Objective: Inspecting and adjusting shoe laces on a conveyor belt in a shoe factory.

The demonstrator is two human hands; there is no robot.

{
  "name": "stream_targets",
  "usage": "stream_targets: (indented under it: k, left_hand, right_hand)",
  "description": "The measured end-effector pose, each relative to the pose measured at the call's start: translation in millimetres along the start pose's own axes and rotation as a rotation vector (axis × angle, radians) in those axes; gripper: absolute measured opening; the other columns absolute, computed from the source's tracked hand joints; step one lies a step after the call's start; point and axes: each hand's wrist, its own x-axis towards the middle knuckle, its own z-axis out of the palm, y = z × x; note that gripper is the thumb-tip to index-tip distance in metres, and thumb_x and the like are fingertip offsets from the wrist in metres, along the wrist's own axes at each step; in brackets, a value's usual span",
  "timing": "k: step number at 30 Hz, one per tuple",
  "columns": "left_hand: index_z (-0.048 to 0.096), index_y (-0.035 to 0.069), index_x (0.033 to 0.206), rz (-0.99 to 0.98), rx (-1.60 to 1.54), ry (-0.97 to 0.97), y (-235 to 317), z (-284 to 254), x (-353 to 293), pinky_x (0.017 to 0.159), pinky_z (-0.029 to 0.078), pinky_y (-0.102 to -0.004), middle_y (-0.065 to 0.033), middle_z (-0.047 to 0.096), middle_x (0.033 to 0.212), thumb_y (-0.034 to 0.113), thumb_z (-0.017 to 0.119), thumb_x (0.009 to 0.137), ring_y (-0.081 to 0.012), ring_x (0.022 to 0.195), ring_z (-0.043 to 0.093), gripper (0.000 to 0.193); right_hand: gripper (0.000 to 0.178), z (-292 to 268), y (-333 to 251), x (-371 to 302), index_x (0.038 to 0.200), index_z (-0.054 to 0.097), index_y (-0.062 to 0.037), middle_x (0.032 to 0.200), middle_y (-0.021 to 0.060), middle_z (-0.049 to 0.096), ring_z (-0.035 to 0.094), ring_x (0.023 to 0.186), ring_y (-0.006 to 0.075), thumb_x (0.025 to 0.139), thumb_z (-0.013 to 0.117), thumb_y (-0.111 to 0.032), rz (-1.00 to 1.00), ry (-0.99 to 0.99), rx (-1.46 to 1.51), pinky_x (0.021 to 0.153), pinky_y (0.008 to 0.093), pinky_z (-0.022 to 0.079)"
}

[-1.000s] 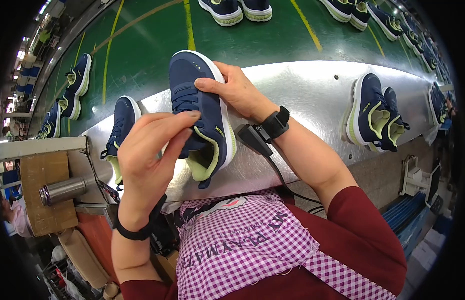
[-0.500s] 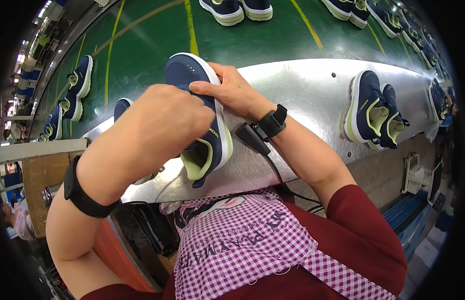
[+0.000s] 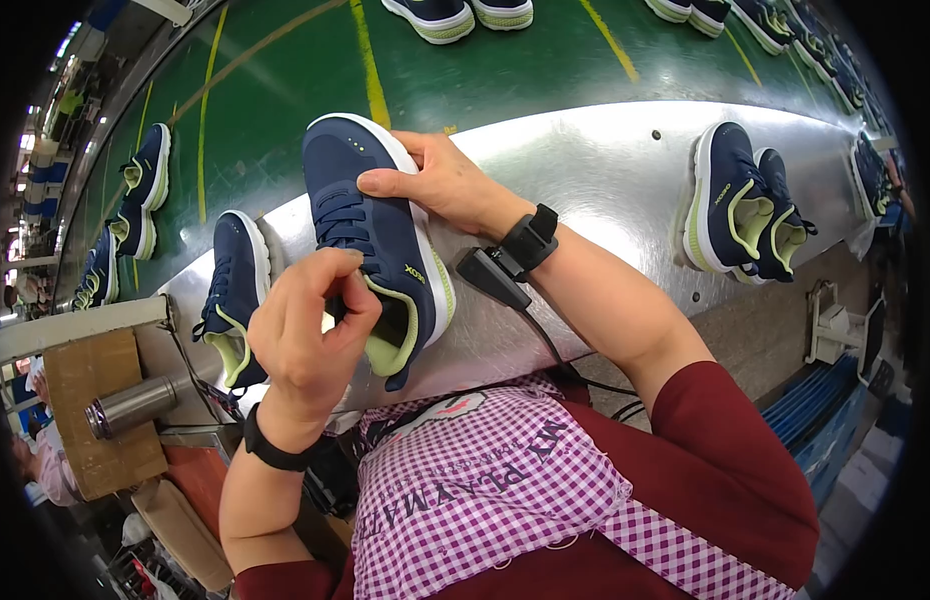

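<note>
A navy sneaker (image 3: 390, 230) with a white and lime sole and lime lining is held toe-away in front of me. My right hand (image 3: 453, 188) grips its forefoot from the right side, thumb on the upper and fingers round the sole. At the tongue and top of the laces (image 3: 342, 220), my left hand (image 3: 310, 325) is closed in a pinch. Whatever lies between its fingertips is too small to make out. Left of it, a matching sneaker (image 3: 237, 268) rests on the metal worktop, partly behind my left hand.
The metal worktop (image 3: 575, 170) borders a green conveyor belt (image 3: 275, 90) with yellow lines. A pair of sneakers (image 3: 730, 205) stands at the right, with more pairs along the belt. A metal cylinder (image 3: 135, 405) lies by a cardboard box (image 3: 90, 370) at left. A black cable hangs from my right wristband.
My left hand has moved down and back from over the laces to the tongue, uncovering them. The held sneaker has shifted slightly left. The second sneaker now shows more fully.
</note>
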Motion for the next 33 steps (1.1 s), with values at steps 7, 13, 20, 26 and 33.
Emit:
stream_targets:
  k: [7,13,20,26,33]
  left_hand:
    - [0.062,-0.001,0.112,-0.344,-0.084,0.118,4.6,-14.6,-15.5,0.071,0.055,-0.0283,-0.0123,0.065,0.104,-0.011,0.062,0.079,-0.0196,0.091,0.065,0.035]
    - [0.062,-0.002,0.115,-0.579,-0.294,0.077,10.6,-21.2,-36.3,0.081,0.056,-0.0279,-0.0116,0.067,0.103,-0.010,0.063,0.083,-0.0172,0.093,0.068,0.034]
    - [0.064,-0.003,0.113,-0.683,-0.412,0.086,18.6,-19.1,-34.9,0.080,0.054,-0.0261,-0.0112,0.070,0.096,-0.007,0.068,0.082,-0.0160,0.088,0.068,0.031]
    - [0.068,-0.003,0.105,-0.712,-0.377,0.005,16.2,-26.0,-20.2,0.076,0.054,-0.0257,-0.0095,0.071,0.091,-0.007,0.068,0.081,-0.0136,0.083,0.068,0.025]
    - [0.067,0.000,0.093,-0.337,0.070,0.020,12.1,-18.8,-11.7,0.063,0.052,-0.0278,-0.0077,0.065,0.076,-0.012,0.068,0.065,-0.0182,0.068,0.065,0.031]
  right_hand:
    - [0.050,0.6,-2.2,-2.1,0.120,0.060,0.0022,0.108,0.0061,0.066,0.059,0.098,0.0112,0.082,0.077,-0.025,-0.009,-0.034,0.060,0.087,0.0256,0.047]
    - [0.048,3.7,-2.9,-1.6,0.121,0.059,0.0022,0.109,0.0057,0.066,0.059,0.098,0.0105,0.083,0.075,-0.022,-0.003,-0.081,0.122,0.088,0.0256,0.047]
    - [0.048,3.0,-3.6,-3.8,0.123,0.057,0.0021,0.111,0.0062,0.066,0.060,0.098,0.0102,0.084,0.073,-0.020,0.005,-0.095,0.145,0.090,0.0258,0.047]
    - [0.051,3.2,-2.3,-4.2,0.125,0.055,0.0021,0.111,0.0068,0.066,0.061,0.098,0.0108,0.084,0.074,-0.023,0.003,-0.090,0.118,0.089,0.0264,0.048]
    - [0.055,7.2,-7.1,-4.6,0.125,0.055,0.0026,0.113,0.0073,0.065,0.060,0.100,0.0113,0.083,0.075,-0.026,0.018,-0.058,0.037,0.089,0.0263,0.048]
